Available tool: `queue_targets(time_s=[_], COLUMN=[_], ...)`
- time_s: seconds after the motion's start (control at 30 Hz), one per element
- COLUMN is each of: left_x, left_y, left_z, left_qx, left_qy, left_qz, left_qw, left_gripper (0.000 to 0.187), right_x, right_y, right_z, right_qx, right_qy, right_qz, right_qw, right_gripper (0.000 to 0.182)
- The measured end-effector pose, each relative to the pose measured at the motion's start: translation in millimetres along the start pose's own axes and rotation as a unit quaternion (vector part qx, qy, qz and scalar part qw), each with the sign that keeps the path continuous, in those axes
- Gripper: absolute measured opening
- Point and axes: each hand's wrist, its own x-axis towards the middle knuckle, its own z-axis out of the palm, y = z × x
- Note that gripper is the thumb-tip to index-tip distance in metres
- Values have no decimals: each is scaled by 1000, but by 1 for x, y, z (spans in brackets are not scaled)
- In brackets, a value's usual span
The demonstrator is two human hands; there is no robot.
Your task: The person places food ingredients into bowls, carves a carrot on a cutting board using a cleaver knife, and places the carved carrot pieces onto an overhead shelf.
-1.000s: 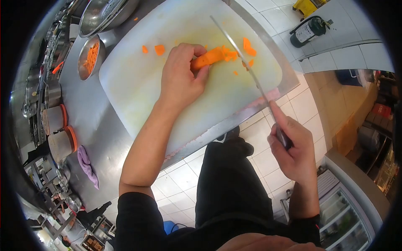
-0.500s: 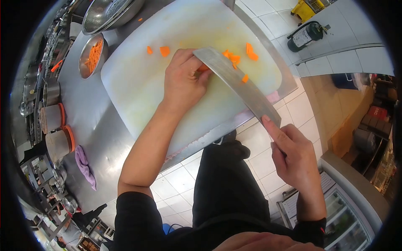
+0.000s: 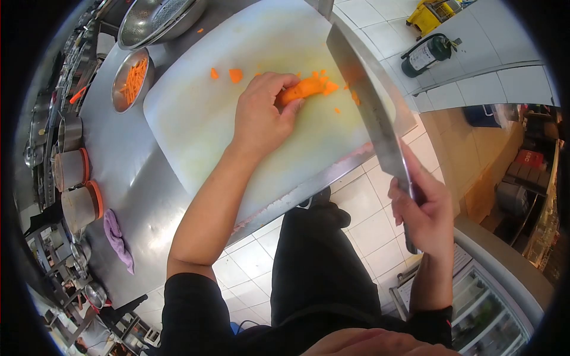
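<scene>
On the white cutting board [image 3: 196, 118], my left hand [image 3: 266, 110] grips a piece of carrot [image 3: 306, 89], fingers curled round its left end. Small cut carrot bits [image 3: 331, 88] lie at its right end. My right hand [image 3: 424, 207] is closed round the handle of a cleaver [image 3: 371, 101]. The wide blade is over the right part of the board, apart from the carrot and to its right. Two loose carrot chunks [image 3: 236, 75] rest on the board beyond my left hand.
A metal bowl of carrot strips [image 3: 133, 80] stands left of the board on the steel table [image 3: 142, 172]. Behind it is a large metal colander [image 3: 157, 21]. Containers with orange rims [image 3: 80, 204] and a purple cloth [image 3: 119, 240] are at the left. A fire extinguisher [image 3: 428, 54] stands beyond.
The cleaver has moved off the carrot to the right with my right hand, and its blade points farther away. The carrot now shows. My left hand has stayed nearly in place.
</scene>
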Motion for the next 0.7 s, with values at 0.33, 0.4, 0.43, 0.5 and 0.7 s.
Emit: queue_targets(time_s=[0.33,0.4,0.43,0.5,0.7], left_x=[-1,-1,-1,-1,-1], left_y=[-1,-2,-3,-3,-5], left_z=[0,0,0,0,0], left_qx=[-17,-17,-20,-23,-17], left_qy=[-7,-6,-3,2,4], left_qz=[-4,-4,3,9,9], left_qw=[1000,1000,1000,1000,1000], left_gripper=[29,29,29,28,28], right_x=[0,-1,-2,-3,-5], right_y=[11,5,4,4,2], right_z=[9,9,9,12,21], right_qx=[-235,-245,-255,-261,-299], right_qy=[-33,-34,-34,-32,-24], right_qz=[-186,-185,-184,-192,-186], right_qw=[953,951,949,945,936], right_gripper=[70,70,70,70,69])
